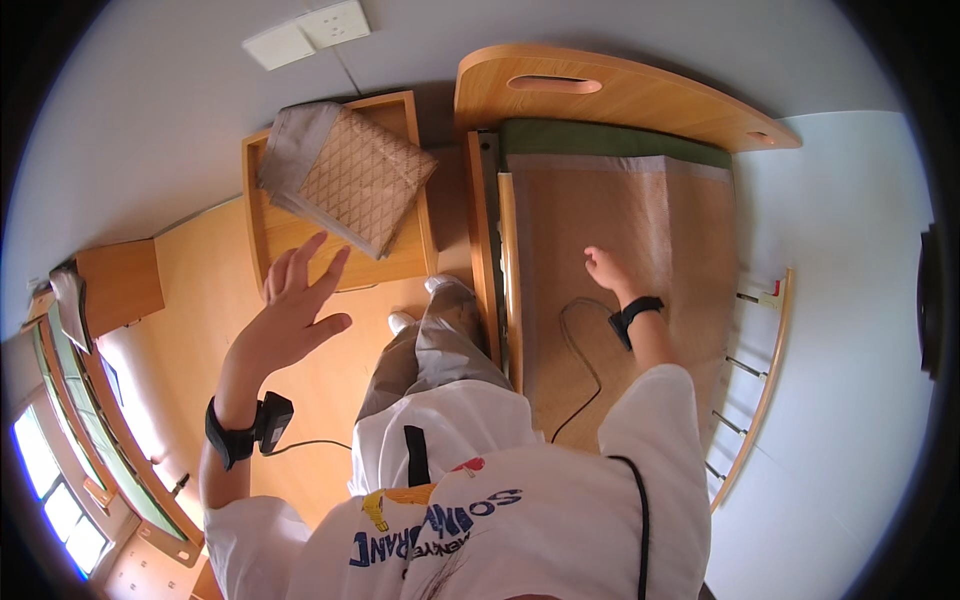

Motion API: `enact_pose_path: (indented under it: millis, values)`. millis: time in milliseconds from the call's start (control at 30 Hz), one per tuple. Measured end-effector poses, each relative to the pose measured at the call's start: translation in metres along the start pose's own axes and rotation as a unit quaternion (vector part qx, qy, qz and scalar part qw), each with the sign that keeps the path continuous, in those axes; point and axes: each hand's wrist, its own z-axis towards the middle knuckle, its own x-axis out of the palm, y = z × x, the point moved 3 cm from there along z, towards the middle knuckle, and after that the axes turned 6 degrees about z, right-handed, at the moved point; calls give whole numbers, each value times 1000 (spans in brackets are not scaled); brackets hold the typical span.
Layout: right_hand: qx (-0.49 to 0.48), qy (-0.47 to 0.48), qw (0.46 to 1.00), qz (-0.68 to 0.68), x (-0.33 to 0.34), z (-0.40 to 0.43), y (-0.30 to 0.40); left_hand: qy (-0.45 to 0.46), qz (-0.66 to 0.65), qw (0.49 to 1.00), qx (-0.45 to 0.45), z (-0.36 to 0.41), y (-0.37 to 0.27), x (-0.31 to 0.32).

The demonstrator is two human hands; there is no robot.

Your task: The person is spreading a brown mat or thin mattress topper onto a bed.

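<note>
My left hand (304,300) is raised with its fingers spread and nothing in it. It is nearest to the front edge of a wooden bedside cabinet top (285,244) with a raised rim. On that top lies a folded woven sleeping mat (367,169), tan with a diamond pattern and a grey border; one corner reaches over the right rim. My right hand (609,271) is over a brown mat (592,210) spread on a bed. Its fingers look partly bent and I see nothing held, but most of them are hidden from this angle.
A wooden headboard (637,97) with hand slots rises behind the green mattress (615,139). Bed side rails (510,262) run between my legs and the mat; another rail (772,375) stands along the far side. Cables (592,360) trail from my wrist devices. Another bed (112,427) is at left.
</note>
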Motion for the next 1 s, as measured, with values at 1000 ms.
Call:
enact_pose_path:
  millis: [1000]
  values:
    - [121, 228, 946, -194, 34, 124, 45, -57, -103, 955, -272, -33, 44, 118]
